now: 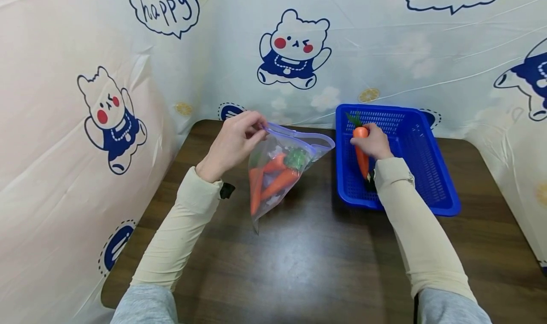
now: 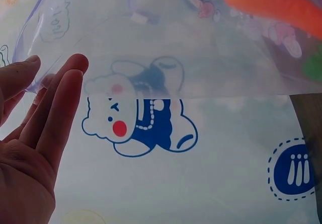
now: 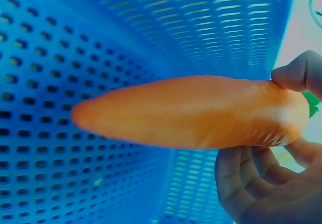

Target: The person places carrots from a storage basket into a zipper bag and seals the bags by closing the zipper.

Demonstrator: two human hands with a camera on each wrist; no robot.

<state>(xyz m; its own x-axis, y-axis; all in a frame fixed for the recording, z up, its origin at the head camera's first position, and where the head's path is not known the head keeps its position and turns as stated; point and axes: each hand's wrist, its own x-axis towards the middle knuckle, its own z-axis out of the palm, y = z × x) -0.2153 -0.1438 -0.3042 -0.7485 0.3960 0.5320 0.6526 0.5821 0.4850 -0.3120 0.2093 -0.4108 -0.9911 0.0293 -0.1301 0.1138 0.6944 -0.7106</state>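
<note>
My left hand [image 1: 237, 141] pinches the upper corner of a clear zip bag [image 1: 273, 141] with a purple rim, holding it up over the table. Several orange carrots [image 1: 279, 184] with green tops lie inside the bag. In the left wrist view, thumb and fingers [image 2: 60, 98] meet at the bag's edge. My right hand [image 1: 375, 142] grips another carrot [image 1: 361, 150] near its leafy end, inside the blue basket [image 1: 446, 186]. The right wrist view has this carrot [image 3: 191, 112] between thumb and fingers, its tip pointing down toward the basket's perforated bottom.
The basket stands at the back right of a dark wooden table [image 1: 299, 267]. Behind the table and on its left and right hangs a pale curtain [image 1: 222, 53] printed with bears and lettering.
</note>
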